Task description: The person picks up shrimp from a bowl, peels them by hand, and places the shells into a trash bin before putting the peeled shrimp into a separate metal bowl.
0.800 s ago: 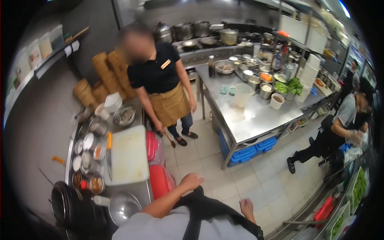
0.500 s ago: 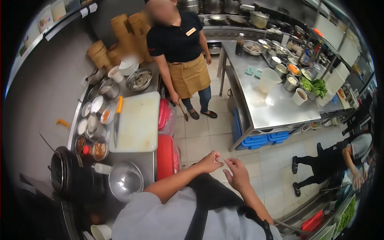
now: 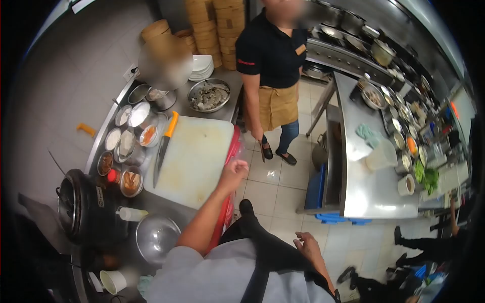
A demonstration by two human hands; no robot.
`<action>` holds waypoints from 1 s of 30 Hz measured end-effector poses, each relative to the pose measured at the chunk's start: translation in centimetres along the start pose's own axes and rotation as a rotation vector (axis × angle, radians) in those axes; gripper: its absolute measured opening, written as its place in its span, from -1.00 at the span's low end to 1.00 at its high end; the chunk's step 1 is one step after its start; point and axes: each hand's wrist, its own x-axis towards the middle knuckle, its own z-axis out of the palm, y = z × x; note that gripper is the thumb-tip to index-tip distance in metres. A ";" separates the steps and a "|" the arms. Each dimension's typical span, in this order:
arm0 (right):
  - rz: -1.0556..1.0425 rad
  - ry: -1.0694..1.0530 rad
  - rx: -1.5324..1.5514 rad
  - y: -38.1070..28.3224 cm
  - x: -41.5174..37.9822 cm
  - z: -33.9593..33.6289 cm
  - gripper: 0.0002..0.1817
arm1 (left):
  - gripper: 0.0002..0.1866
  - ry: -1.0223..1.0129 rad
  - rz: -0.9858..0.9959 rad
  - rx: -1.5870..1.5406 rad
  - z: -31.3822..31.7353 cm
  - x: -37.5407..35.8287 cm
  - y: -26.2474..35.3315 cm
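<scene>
**Knife (image 3: 163,151) on the board (image 3: 187,161), left of our left hand (image 3: 233,175)**

At far left we have a black cooker (image 3: 108,214). Next to it, a tub (image 3: 105,163) holds brown food, a bowl (image 3: 112,138) something white; a red-lidded jar (image 3: 113,175) stands beside a tin (image 3: 131,182) of orange-brown pieces. Then come a cup (image 3: 148,135) with orange bits and, near us, a steel bowl (image 3: 157,240). The knife lies along the board's left side, orange handle away from us. Behind the board, a big bowl (image 3: 208,96) holds a heap of greyish pieces. Our left hand, fingers loosely curled, is by the board's right edge, across from the knife; we cannot tell whether it grips anything. Our right hand (image 3: 309,248) hangs relaxed, fingers parted, well apart from knife and board. At far right, a table (image 3: 369,194) bears a cloudy jug (image 3: 382,155) and a pot (image 3: 405,185) of dark brown contents.
</scene>
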 end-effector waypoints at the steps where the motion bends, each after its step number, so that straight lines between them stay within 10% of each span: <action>1: 0.062 -0.032 0.040 -0.2 1.3 -0.3 -0.65 | -0.79 0.083 0.056 0.063 -1.6 2.3 1.1; 7: -0.053 -0.077 -0.065 -4.3 13.4 -2.9 -0.67 | -0.85 0.445 0.404 0.785 -10.7 17.9 5.8; 13: -0.251 -0.070 -0.183 -11.4 24.9 -6.7 -0.69 | -0.77 0.313 0.048 1.213 -13.9 26.2 5.5; 25: -0.463 -0.504 -0.030 -10.2 39.4 -6.2 -0.65 | -0.66 0.368 -0.059 1.083 -12.6 26.0 7.2; 30: -0.556 -0.657 0.202 -13.6 47.9 -5.4 -0.63 | -0.59 0.797 0.129 0.719 -9.6 23.2 5.8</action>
